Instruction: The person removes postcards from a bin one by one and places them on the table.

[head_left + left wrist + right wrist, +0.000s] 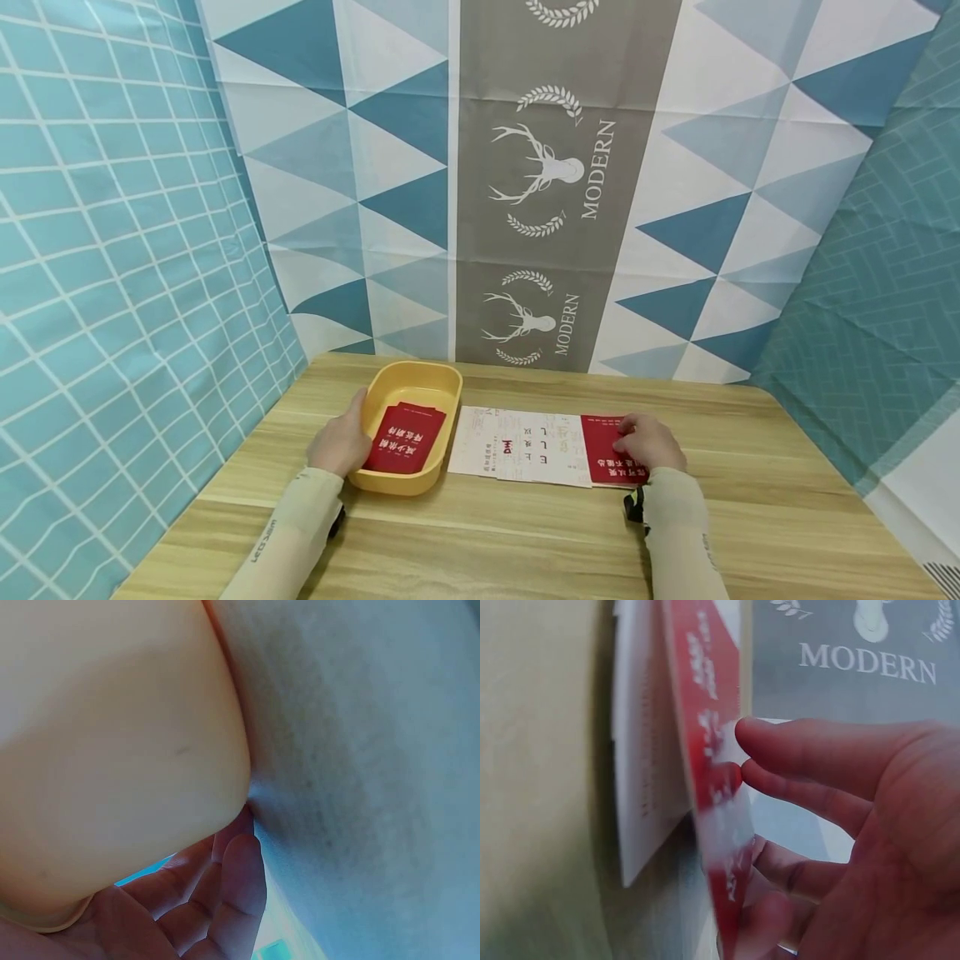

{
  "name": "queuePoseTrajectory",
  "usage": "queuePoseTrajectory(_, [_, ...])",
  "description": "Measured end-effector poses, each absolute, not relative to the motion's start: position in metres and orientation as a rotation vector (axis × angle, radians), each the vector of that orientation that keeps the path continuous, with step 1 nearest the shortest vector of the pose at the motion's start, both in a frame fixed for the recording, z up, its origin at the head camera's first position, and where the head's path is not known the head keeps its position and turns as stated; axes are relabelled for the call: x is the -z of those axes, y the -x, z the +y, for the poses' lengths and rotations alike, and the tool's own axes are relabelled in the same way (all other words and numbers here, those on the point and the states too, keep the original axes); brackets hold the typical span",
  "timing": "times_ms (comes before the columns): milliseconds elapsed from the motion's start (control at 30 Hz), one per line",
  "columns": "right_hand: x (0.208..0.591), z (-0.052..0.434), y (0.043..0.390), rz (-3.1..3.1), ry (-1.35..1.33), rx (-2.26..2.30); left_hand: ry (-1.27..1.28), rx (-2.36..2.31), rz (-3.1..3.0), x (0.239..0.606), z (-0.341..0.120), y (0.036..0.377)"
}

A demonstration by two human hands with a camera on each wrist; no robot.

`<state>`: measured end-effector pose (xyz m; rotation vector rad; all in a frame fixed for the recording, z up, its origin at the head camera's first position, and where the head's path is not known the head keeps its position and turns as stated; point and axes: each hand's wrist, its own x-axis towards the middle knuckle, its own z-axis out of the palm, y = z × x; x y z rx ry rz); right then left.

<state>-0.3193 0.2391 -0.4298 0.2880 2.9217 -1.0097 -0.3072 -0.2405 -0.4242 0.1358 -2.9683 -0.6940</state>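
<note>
- Left hand (pixel 341 443) rests against the left outer wall of a yellow plastic tray (pixel 411 385); fingers run along the wall, loosely extended, not curled over the rim. The left wrist view shows the fingers (pixel 225 892) lying straight beside the tray's rounded corner (pixel 112 750).
- A red envelope (pixel 405 436) with pale printed characters lies flat inside the tray, filling most of its floor.
- Right hand (pixel 651 442) sits on the red end of a white-and-red leaflet (pixel 525 444), fingertips on the paper. The right wrist view shows the fingers (pixel 817 761) pinching the red edge of the leaflet (pixel 712 795), lifting it slightly.
- The leaflet lies just beside the tray, at its 3 o'clock, on the wooden table (pixel 787 508).
- A patterned cloth backdrop (pixel 555 175) hangs at 12 o'clock behind the table.
</note>
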Motion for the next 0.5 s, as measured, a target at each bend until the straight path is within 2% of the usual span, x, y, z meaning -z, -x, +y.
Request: queuePoseTrajectory(500, [0.4286,0.2318,0.3141,3.002,-0.299,0.885,-0.126,0.678,-2.951,0.4224,-0.2396,0.3055])
